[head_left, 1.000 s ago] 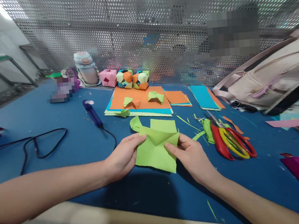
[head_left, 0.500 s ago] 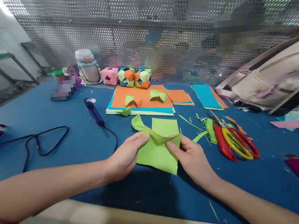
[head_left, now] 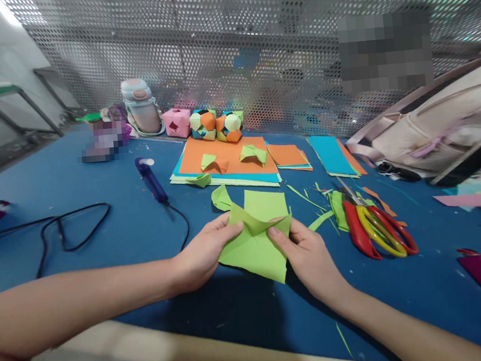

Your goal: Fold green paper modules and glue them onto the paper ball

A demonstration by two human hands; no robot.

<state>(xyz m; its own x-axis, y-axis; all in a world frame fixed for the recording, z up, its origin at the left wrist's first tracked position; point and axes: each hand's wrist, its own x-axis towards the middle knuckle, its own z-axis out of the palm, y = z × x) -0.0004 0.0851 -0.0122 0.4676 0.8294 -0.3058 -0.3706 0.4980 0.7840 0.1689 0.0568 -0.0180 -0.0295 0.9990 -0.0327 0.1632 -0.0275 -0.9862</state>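
Note:
A green sheet of paper (head_left: 253,252) is held above the table between my two hands, its far edge bent and raised in the middle. My left hand (head_left: 202,251) pinches its left side, thumb on top and fingers underneath. On the right side, my right hand (head_left: 310,256) grips it with the thumb pressed near the fold. Just beyond lies a flat green square of paper (head_left: 265,202), partly covered by the held sheet. A folded green paper piece (head_left: 221,198) rests to its left.
Scissors with red and yellow handles (head_left: 379,230) lie to the right among green paper scraps (head_left: 322,220). A blue corded tool (head_left: 152,181) is at the left. Behind are stacked coloured sheets (head_left: 229,148), folded paper cubes (head_left: 204,125), a bottle (head_left: 140,108) and a pale bag (head_left: 432,113).
My left thumb has slid slightly inward along the paper's bent edge. The sheet has barely shifted, and both hands keep hold of it.

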